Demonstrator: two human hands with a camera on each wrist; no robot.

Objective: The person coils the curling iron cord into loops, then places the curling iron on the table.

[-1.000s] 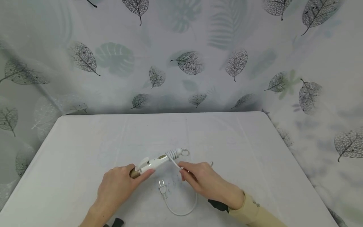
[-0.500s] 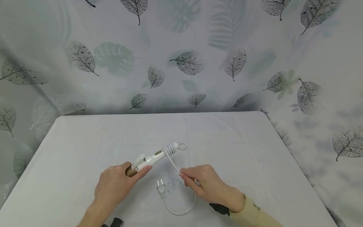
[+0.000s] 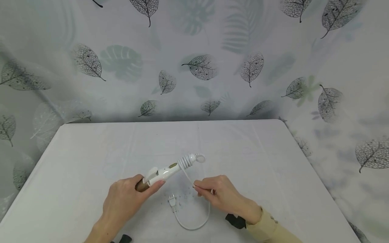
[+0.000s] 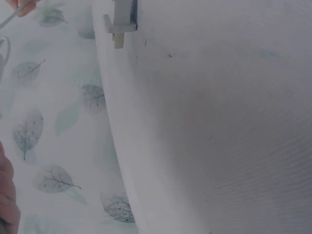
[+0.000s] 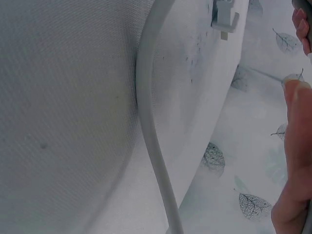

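Note:
A white curling iron (image 3: pixel 165 172) with a gold-brown barrel is held above the table, its handle end pointing up and right. My left hand (image 3: pixel 123 197) grips it at the barrel, thumb along the white body. Several turns of white cord (image 3: pixel 184 162) wrap the handle near its end. My right hand (image 3: pixel 223 195) pinches the free cord between thumb and fingertips, a short way from the handle. From there the cord loops down to a two-pin plug (image 3: pixel 172 201), also visible in the right wrist view as the plug (image 5: pixel 225 17). Wrist views show only parts of the hands.
The white table (image 3: pixel 106 148) has rounded far corners. Behind and beside it hangs a leaf-patterned cloth (image 3: pixel 200 87). Dark wrist straps (image 3: pixel 235 221) show near both wrists. Small dark marks (image 3: pixel 184 199) dot the tabletop beside the plug.
The handle end rose and shifted left, then came back right, ending slightly higher than at first. My right hand moved slightly nearer me, still pinching the cord; the cord turns remain on the handle.

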